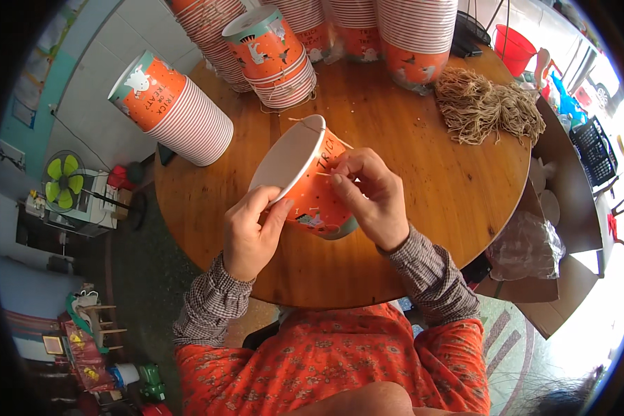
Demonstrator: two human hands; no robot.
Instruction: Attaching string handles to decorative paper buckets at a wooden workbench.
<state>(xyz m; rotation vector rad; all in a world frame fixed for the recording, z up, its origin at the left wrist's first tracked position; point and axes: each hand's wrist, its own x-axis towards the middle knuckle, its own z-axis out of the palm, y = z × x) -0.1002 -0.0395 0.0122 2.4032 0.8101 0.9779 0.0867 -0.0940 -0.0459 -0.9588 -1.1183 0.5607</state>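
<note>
An orange paper bucket [314,197] with a white inside and Halloween figures is tilted in front of me above the table, its mouth toward the upper left. My left hand [253,225] grips its near rim, thumb outside and fingers at the edge. By the printed side, my right hand [373,194] pinches a thin beige string between thumb and forefinger, close to the bucket's wall. More string [305,123] runs over the far rim. Where the string passes through the wall, if it does, is too small to make out.
On the round wooden table [423,229] stand a leaning bucket stack [187,118], a stack with strings [270,62] and several tall stacks [416,41] at the back. A bundle of beige strings [485,107] lies at the right. Open cardboard boxes [565,180] flank the table's right edge.
</note>
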